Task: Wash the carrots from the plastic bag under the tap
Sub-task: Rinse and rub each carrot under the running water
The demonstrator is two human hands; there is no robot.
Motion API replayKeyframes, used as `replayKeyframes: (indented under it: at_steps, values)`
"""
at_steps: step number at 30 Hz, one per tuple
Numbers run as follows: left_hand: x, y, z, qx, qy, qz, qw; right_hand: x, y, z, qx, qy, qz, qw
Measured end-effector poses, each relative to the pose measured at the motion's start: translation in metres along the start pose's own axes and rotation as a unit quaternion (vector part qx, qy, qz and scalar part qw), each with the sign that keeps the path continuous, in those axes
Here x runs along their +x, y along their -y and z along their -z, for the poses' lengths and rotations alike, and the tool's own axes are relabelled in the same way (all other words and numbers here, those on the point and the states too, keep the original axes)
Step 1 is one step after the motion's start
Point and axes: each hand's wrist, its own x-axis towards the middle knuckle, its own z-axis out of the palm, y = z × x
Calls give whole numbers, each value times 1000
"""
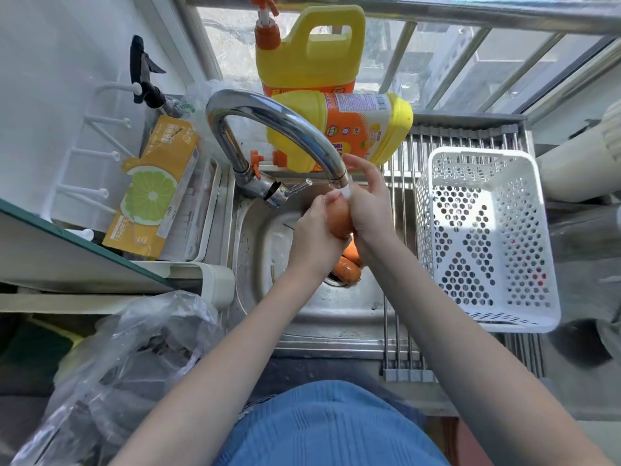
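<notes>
Orange and wet, the carrot (340,219) sits between both hands right under the tap (279,129) spout, over the far part of the steel sink (312,307). The left hand (316,237) curls its grip round the carrot's near side, and the right hand (368,203) closes on its far side, fingers wrapped; together they hide most of it. Water seems to run from the white nozzle onto the top end, though the stream is hard to make out.

I would judge the carrot stiff, fairly light and, once wet, slippery, so a grip round the thick middle suits it better than a pinch at the tapered tip. It will not bruise easily if it drops into the basin.

Two more carrots (349,267) lie by the drain at the sink bottom, just below the hands, their skins ridged and dull. At the near left edge of the worktop slumps the thin, crinkled plastic bag (134,358), clear and limp. A rigid white perforated basket (487,237) stands on the slatted metal rack at the sink's right edge. Glossy yellow detergent jugs (339,129) crowd the sill behind the tap.
</notes>
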Motion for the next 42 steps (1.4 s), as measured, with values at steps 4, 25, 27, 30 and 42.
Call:
replayKeyframes:
  at_steps: [4,25,27,30,42]
  values:
    - [5,-8,16,-61,75,16,995,0,9,9,185,138,-78,970]
    - [36,-11,14,-527,130,229,808,-33,-29,25,-104,113,-167,974]
    - [33,-7,18,-592,129,259,752,-18,-15,41,-150,167,-204,953]
    - [29,13,31,-664,167,261,680,6,0,60,-204,165,-172,950]
    - [-4,30,43,-268,411,217,844,5,-7,3,64,111,-131,983]
